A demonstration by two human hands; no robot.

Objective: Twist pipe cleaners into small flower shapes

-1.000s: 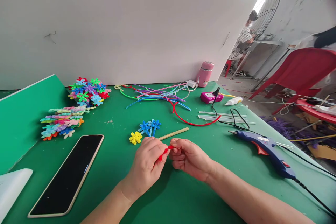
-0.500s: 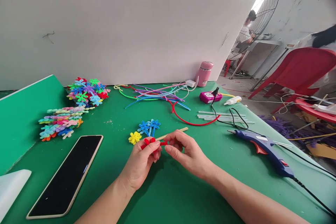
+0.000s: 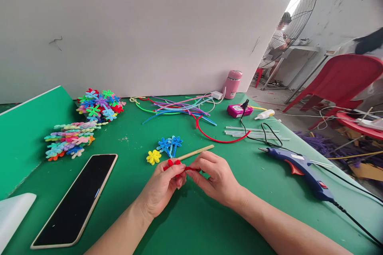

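Note:
Between the fingers of my left hand (image 3: 165, 185) is a red fuzzy stem (image 3: 171, 163) bent into small loops. My right hand (image 3: 214, 175) pinches the straight end of that stem, its fingertips close to those of my left. Just beyond my hands a thin wooden stick (image 3: 196, 152) lies on the green table. Blue fuzzy flowers (image 3: 170, 145) and a yellow one (image 3: 153, 157) rest left of the stick. Part of the red stem is covered by my fingers.
A phone (image 3: 76, 199) and piled flowers (image 3: 100, 105) lie left. Loose colored stems (image 3: 179, 105) spread at the back, near a pink bottle (image 3: 232, 84). Right are a glue gun (image 3: 302, 167), glue sticks (image 3: 254, 132), a white bottle (image 3: 265, 114) and a magenta box (image 3: 239, 110). Another person sits beyond the fan.
My right hand's thumb and fingers have closed on the end of the red stem and come nearer to my left hand. The red loops have shifted slightly to the right.

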